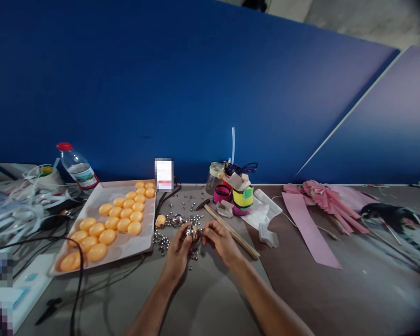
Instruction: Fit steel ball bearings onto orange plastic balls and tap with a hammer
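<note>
Held in the fingers of my left hand [178, 249] is an orange ball [193, 232] partly covered with shiny silver beads. My right hand [220, 240] is closed in a pinch at the ball's right side; what its fingertips hold is too small to make out. Loose silver beads [162, 241] lie scattered on the table around and beneath my hands. Just beyond my left hand sit a bead-covered ball [177, 220] and a plain orange ball [160, 221].
Left of my hands, a white tray [145, 245] carries several orange balls [107, 236]. A water bottle [79, 168], tangled white strips [28, 210] and black cables stand farther left. To the right lie a hammer [231, 231], colourful tape rolls [242, 197], a jar [215, 175] and pink paper [311, 228].
</note>
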